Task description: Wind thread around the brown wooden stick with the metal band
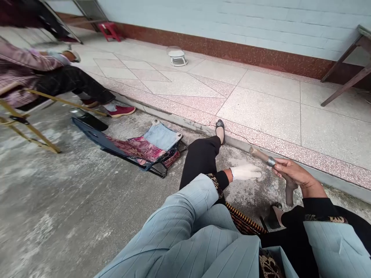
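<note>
My left hand (pixel 246 172) wears a white glove and reaches forward over the concrete beside my left knee. Its fingers lie straight and hold nothing that I can see. In my bare right hand (pixel 292 172) is a wooden stick (pixel 259 153) with silvery wire wound around it near my fingertips. The stick's pale end points left, toward the gloved hand but apart from it. A darker, crooked wooden part (pixel 290 193) shows below my palm; the hand hides how it joins the stick.
A low folding chair (pixel 130 148) with patterned fabric stands at left. Beyond it sits another person (pixel 75 83) on a yellow-framed chair. A raised curb (pixel 174 117) crosses ahead. A small white stool (pixel 177 58), red stool (pixel 109 31) and wooden table (pixel 348 61) stand near the wall.
</note>
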Motion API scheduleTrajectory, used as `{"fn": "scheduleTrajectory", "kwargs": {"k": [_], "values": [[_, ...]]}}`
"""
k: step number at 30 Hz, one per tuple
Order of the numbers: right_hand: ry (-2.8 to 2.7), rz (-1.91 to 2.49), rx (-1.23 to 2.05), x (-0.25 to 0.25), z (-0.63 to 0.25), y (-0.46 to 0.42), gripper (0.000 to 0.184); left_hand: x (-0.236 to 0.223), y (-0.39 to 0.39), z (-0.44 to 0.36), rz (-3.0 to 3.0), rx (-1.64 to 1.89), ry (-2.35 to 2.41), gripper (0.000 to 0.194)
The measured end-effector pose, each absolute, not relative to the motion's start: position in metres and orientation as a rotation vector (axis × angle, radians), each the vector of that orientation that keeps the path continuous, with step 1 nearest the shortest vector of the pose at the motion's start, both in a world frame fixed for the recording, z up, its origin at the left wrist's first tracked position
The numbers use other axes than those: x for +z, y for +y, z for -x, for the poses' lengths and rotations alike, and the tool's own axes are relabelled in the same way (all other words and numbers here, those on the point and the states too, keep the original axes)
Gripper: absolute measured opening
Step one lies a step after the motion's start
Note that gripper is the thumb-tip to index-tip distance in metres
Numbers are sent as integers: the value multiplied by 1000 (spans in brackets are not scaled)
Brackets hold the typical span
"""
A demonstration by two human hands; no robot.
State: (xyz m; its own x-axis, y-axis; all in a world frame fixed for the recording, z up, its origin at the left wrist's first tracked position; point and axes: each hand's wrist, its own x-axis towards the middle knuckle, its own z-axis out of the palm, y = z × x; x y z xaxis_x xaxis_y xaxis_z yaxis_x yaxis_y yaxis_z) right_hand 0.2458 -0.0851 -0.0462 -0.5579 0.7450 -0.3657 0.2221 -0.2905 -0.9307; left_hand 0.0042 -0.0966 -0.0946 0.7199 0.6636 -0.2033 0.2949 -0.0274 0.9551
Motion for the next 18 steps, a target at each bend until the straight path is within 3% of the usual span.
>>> {"fn": "scheduleTrajectory", "kwargs": {"k": [4,8,11,14,18], "values": [[-1625,1572,1629,-70,-243,-75,73,-98,-96,-7,-1847,267,749,24],[-2091,1948,1308,-78,-245,-70,53,-103,-96,-12,-2266,76,781,30],[-2375,1815,1734,-73,-248,-75,43,-101,-94,-11,-2347,51,758,28],[-2320,1357,2274,-59,-252,-80,52,-95,-88,-6,-2222,150,711,28],[-2104,1199,2150,-32,-257,-83,61,-92,-84,0,-2057,329,889,28]]}}
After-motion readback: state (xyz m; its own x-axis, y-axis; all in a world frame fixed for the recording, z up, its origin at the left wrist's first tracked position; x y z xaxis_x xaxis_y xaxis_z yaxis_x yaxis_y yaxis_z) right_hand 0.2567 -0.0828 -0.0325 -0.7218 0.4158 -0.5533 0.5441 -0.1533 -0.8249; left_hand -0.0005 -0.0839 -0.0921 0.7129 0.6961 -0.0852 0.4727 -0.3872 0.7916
